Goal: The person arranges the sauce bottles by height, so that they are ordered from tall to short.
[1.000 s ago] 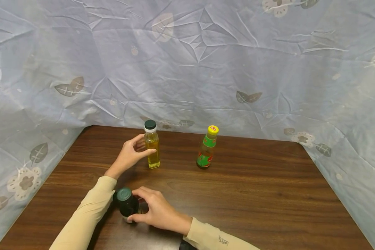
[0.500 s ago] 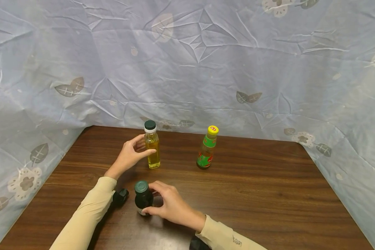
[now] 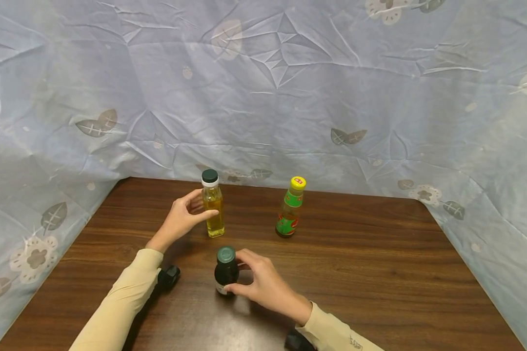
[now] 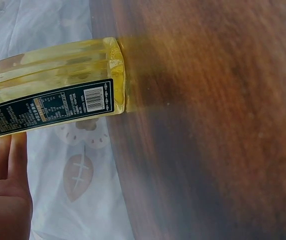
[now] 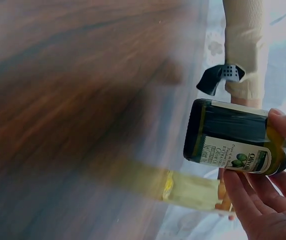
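Note:
My left hand [image 3: 180, 217] is round a clear, square glass oil bottle [image 3: 215, 220] with yellow oil and a dark green cap. The thumb lies across its front, with the fingers behind. This bottle stands upright; in the left wrist view its dark label with a barcode [image 4: 94, 99] shows. My right hand [image 3: 263, 282] holds a small dark olive oil bottle [image 3: 226, 274] with a green cap, thumb on one side and fingers on the other. Its pale label [image 5: 240, 155] shows in the right wrist view. Whether its base touches the table, I cannot tell.
To the right of the oil bottle, a yellow-capped sauce bottle [image 3: 288, 219] with a green and red label stands upright. The brown wooden table [image 3: 377, 273] meets a patterned grey-blue cloth [image 3: 263, 97] at the back and sides. A black wrist camera [image 3: 170, 277] sits by the left sleeve.
My right hand has carried the dark olive oil bottle rightward and slightly away from me, out from beside the left forearm. The left hand and the oil bottle have stayed in place.

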Demonstrator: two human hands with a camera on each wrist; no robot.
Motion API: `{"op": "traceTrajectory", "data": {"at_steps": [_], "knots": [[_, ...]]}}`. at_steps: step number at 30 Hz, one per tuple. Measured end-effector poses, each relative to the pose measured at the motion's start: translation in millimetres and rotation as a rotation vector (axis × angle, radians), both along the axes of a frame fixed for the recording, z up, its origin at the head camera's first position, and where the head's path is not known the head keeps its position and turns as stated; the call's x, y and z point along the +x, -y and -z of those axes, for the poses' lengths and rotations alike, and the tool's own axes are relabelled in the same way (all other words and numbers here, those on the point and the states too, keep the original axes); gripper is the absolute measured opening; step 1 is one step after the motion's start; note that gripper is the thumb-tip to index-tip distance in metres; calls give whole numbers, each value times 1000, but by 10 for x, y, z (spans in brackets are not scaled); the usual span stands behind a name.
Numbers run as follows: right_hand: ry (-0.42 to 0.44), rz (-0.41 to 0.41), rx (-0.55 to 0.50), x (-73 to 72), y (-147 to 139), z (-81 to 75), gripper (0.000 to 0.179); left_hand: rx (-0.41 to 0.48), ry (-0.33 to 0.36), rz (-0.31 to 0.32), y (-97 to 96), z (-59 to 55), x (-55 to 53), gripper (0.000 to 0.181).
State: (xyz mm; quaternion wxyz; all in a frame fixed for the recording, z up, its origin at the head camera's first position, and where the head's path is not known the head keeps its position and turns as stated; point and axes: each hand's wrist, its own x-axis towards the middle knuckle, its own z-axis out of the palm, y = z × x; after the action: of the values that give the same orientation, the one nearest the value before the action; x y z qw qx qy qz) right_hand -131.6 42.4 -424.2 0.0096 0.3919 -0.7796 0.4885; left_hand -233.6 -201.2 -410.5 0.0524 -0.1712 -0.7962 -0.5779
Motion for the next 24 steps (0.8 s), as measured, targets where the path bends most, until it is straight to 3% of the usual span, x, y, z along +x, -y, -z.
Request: {"op": "traceTrajectory", "data": {"at_steps": [3,6,8,15,24], "knots": [[7,15,-4,-6,-77,0,45,4,12,-1,34,122,-90,61],[21,36,-1,-8,-162,-13,46,-1,15,0,41,143,-108,61],[27,50,0,-12,-212,-23,46,-3,13,-1,29,114,-89,61],[23,98,1,-35,-369,-23,47,-20,7,4,-40,-146,96,58],[25,152,6,-61,-559,-20,49,-16,0,1,-33,-145,84,57]]}}
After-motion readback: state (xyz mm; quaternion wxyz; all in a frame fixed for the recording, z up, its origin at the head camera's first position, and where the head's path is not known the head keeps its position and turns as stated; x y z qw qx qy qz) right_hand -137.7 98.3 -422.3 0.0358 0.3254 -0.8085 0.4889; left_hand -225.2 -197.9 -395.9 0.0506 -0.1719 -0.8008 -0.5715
